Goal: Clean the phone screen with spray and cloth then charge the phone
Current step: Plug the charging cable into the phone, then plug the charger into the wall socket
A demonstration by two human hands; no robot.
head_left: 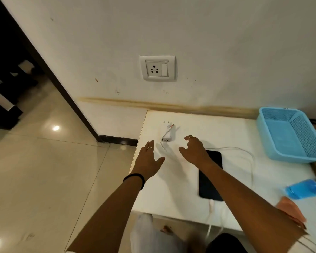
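A black phone (211, 179) lies face up on the white table (171, 189), partly under my right forearm. A white cable (252, 161) loops round its right side and runs into its near end. The white charger adapter (167, 133) lies near the table's back left, pins pointing to the wall. My left hand (149, 159) hovers just left of the adapter with straight fingers, holding nothing. My right hand (194, 149) hovers just right of it, fingers loosely curled and holding nothing. A wall socket (157, 68) sits above the table.
A light blue plastic basket (290, 134) stands at the table's back right. A blue object (303, 189) and an orange cloth (290, 209) lie at the right edge. Tiled floor (44, 170) and a dark door frame (44, 70) lie to the left.
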